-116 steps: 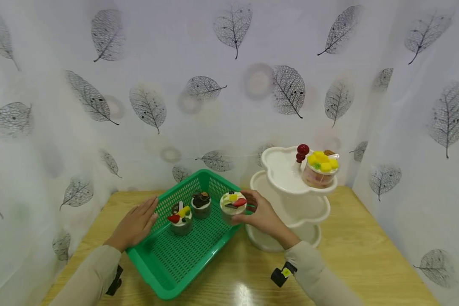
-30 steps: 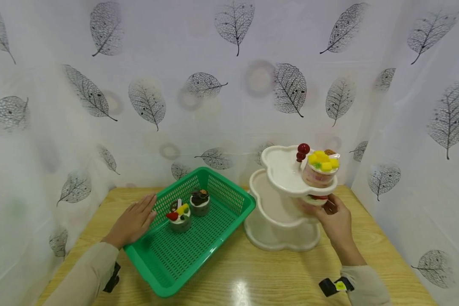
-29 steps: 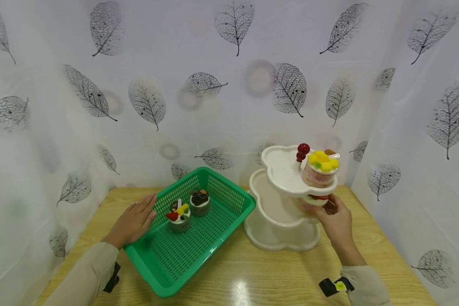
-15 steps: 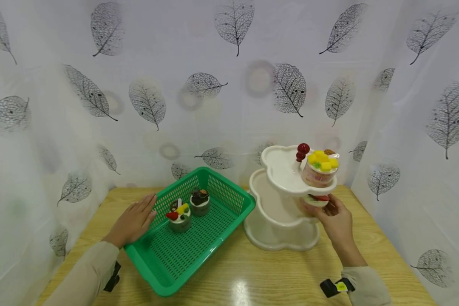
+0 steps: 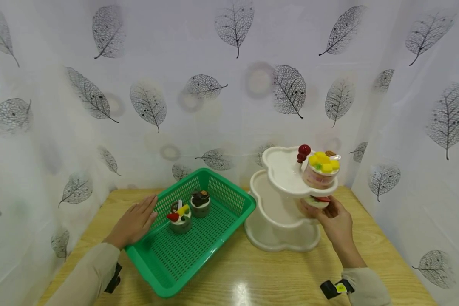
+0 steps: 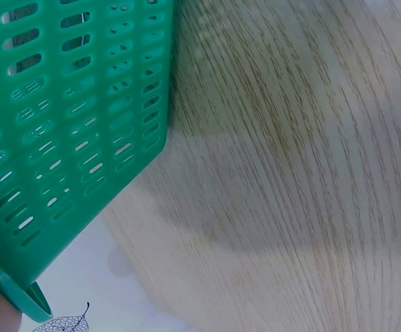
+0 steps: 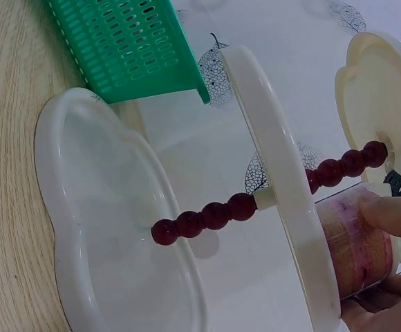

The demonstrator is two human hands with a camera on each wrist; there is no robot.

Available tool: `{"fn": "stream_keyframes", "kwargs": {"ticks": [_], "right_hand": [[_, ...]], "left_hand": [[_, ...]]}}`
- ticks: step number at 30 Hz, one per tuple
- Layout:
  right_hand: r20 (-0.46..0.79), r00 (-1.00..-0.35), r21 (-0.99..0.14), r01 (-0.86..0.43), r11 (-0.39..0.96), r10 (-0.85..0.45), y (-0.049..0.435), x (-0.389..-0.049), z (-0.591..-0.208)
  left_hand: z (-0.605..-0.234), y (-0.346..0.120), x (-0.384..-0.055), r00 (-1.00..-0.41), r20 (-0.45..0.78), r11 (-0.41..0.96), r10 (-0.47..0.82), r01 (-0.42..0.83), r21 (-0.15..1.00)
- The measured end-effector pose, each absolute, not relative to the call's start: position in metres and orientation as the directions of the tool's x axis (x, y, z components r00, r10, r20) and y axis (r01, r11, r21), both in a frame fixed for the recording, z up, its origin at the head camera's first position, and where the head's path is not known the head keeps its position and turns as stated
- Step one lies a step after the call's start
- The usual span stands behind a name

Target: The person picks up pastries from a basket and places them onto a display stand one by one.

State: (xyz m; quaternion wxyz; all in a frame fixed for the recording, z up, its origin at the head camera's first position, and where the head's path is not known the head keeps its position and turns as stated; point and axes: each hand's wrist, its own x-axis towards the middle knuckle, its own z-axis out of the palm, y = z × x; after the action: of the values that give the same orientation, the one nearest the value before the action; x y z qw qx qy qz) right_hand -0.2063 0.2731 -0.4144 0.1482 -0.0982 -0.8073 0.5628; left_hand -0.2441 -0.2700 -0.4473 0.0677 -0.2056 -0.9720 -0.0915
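My right hand [image 5: 337, 221] grips a dessert cup [image 5: 314, 204] topped with red fruit on the right side of the middle tier. In the right wrist view, thumb and fingers pinch the clear cup [image 7: 356, 245], whose base touches the tier. The white cloud-shaped three-tier stand [image 5: 269, 202] has a red beaded post [image 7: 214, 216]. On its top tier sits another cup [image 5: 320, 172] with yellow fruit cubes. My left hand [image 5: 134, 223] rests with straight fingers on the left rim of the green basket [image 5: 211, 251].
Inside the basket stand a fruit-topped cup [image 5: 180, 221] and a chocolate-topped cup [image 5: 200, 205]. The wooden table [image 5: 267, 280] carries basket and stand, with the basket's right corner close to the stand. A leaf-print curtain [image 5: 229, 127] hangs behind and at both sides.
Since the earliest frame, my right hand has carried the red-fruit dessert cup from above the basket rightward onto the middle tier. Over the last second it barely moves. My left hand stays on the rim.
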Motion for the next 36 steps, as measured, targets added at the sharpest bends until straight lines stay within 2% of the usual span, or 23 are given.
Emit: {"fn": "stream_keyframes", "kwargs": {"ticks": [30, 36], "right_hand": [[0.126, -0.947, -0.941, -0.02, 0.337, 0.294, 0.273, -0.202, -0.415], [0.227, -0.906, -0.93, -0.093, 0.355, 0.358, 0.264, -0.188, -0.413]], "left_hand": [[-0.447, -0.27, -0.242, -0.908, 0.171, 0.9, 0.383, 0.409, 0.152], [-0.448, -0.271, -0.244, -0.905, 0.177, 0.897, 0.386, 0.413, 0.158]]}}
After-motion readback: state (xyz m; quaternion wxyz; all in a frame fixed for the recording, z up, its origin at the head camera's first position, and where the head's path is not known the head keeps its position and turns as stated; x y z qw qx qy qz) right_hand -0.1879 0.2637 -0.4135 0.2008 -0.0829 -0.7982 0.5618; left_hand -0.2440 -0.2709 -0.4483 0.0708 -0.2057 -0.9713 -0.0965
